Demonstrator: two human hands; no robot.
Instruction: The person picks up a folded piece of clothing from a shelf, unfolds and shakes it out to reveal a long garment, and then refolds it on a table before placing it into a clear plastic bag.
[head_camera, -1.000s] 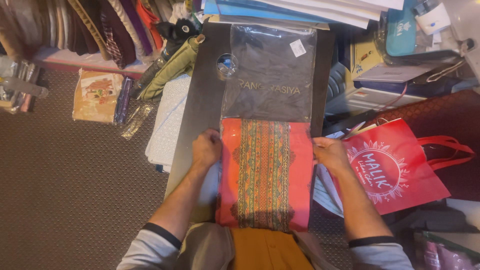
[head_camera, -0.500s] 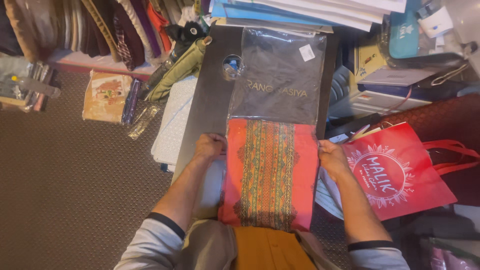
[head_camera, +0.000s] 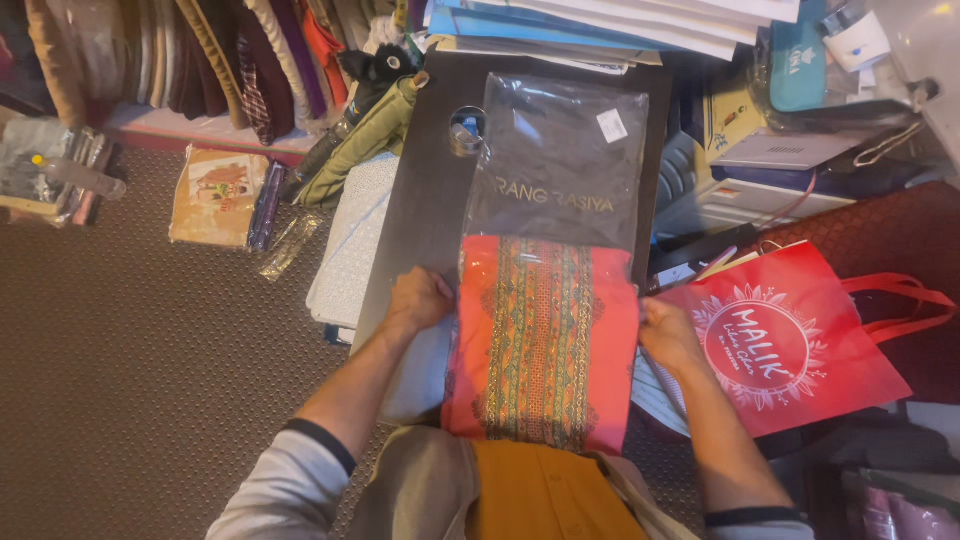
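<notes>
A red printed tote bag (head_camera: 800, 340) lies just right; a clear plastic sleeve (head_camera: 560, 160) lies beyond. The folded orange embroidered cloth (head_camera: 545, 340) sits between both hands; left hand (head_camera: 420, 300) and right hand (head_camera: 668, 335) grip its edges.

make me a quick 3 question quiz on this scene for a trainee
1. True or false: the left hand and right hand grip opposite side edges of the folded orange fabric.
2. What lies just beyond the fabric on the dark table? A) clear plastic sleeve B) metal tray C) wooden box
3. What colour is the shopping bag beside the right hand?

Key: 1 true; 2 A, the clear plastic sleeve; 3 red.
</notes>
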